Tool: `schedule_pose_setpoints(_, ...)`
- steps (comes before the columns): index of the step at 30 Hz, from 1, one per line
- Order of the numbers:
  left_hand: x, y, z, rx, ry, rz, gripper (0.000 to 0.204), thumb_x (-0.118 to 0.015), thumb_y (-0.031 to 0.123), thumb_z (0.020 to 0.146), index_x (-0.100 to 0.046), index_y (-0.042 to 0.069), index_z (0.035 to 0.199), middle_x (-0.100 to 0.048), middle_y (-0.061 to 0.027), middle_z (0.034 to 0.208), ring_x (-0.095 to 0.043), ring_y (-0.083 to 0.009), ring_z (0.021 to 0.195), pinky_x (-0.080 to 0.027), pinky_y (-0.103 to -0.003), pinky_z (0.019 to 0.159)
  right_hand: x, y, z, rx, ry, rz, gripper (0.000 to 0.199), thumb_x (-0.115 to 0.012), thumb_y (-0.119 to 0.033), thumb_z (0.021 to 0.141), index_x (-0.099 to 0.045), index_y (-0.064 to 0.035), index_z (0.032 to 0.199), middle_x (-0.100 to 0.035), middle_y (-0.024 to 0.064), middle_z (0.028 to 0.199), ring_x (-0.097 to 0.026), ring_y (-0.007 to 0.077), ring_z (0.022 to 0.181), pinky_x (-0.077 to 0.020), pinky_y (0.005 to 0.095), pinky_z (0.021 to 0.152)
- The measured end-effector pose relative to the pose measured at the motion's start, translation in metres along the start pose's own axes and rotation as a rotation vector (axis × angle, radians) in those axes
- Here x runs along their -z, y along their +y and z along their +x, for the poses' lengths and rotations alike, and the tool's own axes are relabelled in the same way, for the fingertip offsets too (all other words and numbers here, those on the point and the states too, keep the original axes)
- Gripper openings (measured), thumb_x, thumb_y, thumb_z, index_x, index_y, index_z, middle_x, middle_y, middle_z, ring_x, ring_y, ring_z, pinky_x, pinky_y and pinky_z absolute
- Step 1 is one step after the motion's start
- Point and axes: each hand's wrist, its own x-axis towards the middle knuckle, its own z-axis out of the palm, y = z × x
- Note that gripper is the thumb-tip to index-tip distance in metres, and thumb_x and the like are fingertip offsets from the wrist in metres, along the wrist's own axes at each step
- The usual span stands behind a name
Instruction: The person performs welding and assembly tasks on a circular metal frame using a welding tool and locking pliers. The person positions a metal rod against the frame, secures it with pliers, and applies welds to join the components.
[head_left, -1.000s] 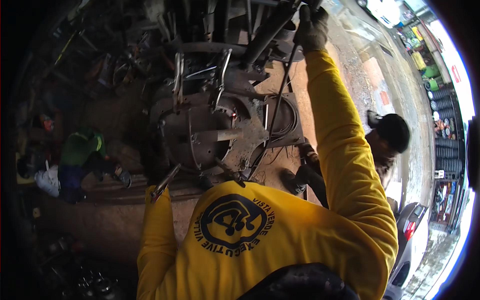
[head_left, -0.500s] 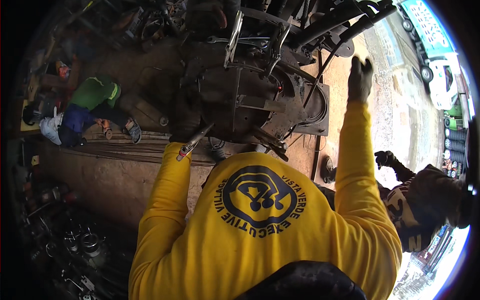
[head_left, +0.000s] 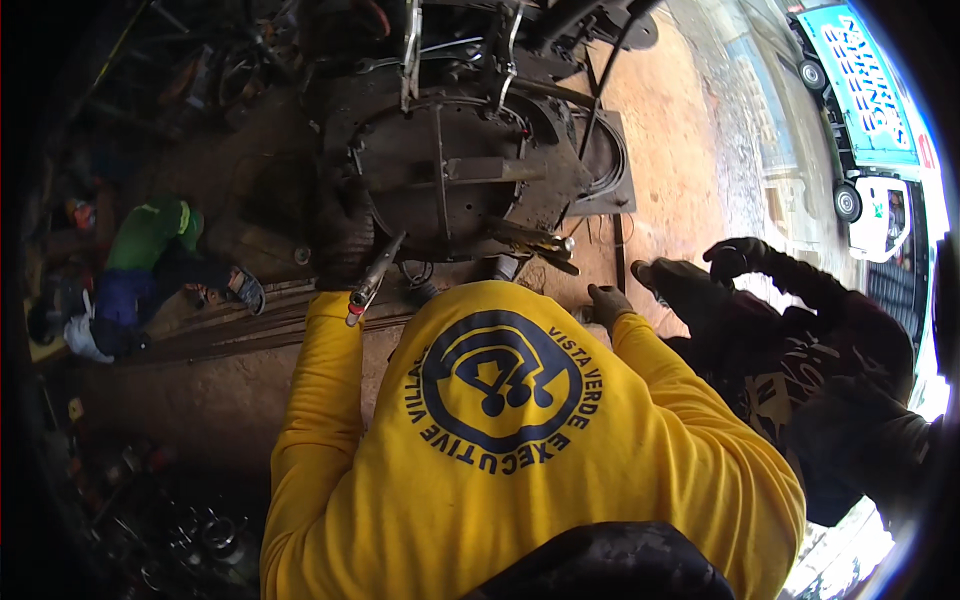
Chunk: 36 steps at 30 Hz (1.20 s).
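Observation:
In front of me lies a dark round metal plate point(head_left: 400, 180) with crossed flat bars point(head_left: 475, 169) over it. My left hand point(head_left: 345, 240), in a dark glove, is at the plate's left edge, its fingers lost in shadow. Beside that wrist, locking pliers point(head_left: 375, 278) are clamped at the near left rim. Another pair of locking pliers point(head_left: 535, 243) sits at the near right rim. Two more, a left pair point(head_left: 411, 60) and a right pair point(head_left: 508, 60), stand at the far side. My right hand point(head_left: 608, 304) is low, right of the plate, fingers loosely bent, holding nothing visible.
A co-worker in dark clothes point(head_left: 830, 350) is close on my right, one gloved hand point(head_left: 735, 258) raised. Another person in a green shirt point(head_left: 150, 235) is low at the left. Long metal rods point(head_left: 230, 335) lie on the floor. A truck point(head_left: 865, 110) stands outside, far right.
My right arm has come down from its far, outstretched position to beside the plate's near right. The left hand stays at the plate's left edge. The view has shifted.

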Motion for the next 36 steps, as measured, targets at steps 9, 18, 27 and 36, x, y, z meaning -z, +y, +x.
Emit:
schedule_pose_setpoints(9,0.003,-0.004,-0.004,-0.015,-0.079,-0.066,0.030,-0.062,0.028,0.100,-0.063,0.002,0.117,-0.068,-0.0172,0.107,-0.066,-0.0331,0.100,-0.050,-0.043,0.092,-0.060,0.045,0.007,0.461,-0.044,0.006,0.051,-0.062,-0.047,0.097,-0.066,-0.0043,0.124,-0.072,0.0111,0.094,-0.069,0.0247,0.074,-0.0564,0.0360,0.066)
schedule_pose_setpoints(18,0.006,-0.013,0.000,-0.046,-0.127,0.038,0.035,-0.064,0.028,0.100,-0.061,0.000,0.121,-0.067,-0.0194,0.112,-0.065,-0.0339,0.105,-0.050,-0.043,0.094,-0.065,-0.039,-0.053,0.156,0.000,0.089,0.055,-0.062,-0.045,0.097,-0.063,-0.0006,0.130,-0.073,0.0138,0.100,-0.069,0.0224,0.077,-0.0561,0.0347,0.066)
schedule_pose_setpoints(27,-0.004,-0.057,0.005,-0.028,-0.148,0.024,0.049,-0.070,0.031,0.097,-0.057,-0.001,0.132,-0.066,-0.0205,0.121,-0.065,-0.0332,0.110,-0.052,-0.043,0.097,-0.078,-0.044,-0.058,0.039,-0.036,0.244,0.056,-0.062,-0.045,0.098,-0.064,0.0017,0.127,-0.070,0.0127,0.092,-0.069,0.0231,0.079,-0.0584,0.0351,0.066)
schedule_pose_setpoints(36,-0.011,-0.075,0.001,0.076,-0.159,-0.060,0.055,-0.067,0.036,0.098,-0.053,0.001,0.138,-0.065,-0.0219,0.127,-0.065,-0.0357,0.114,-0.052,-0.044,0.097,-0.071,-0.033,-0.091,0.001,0.000,0.176,0.058,-0.055,-0.048,0.099,-0.062,-0.0015,0.132,-0.074,0.0175,0.104,-0.073,0.0259,0.083,-0.0575,0.0365,0.072)
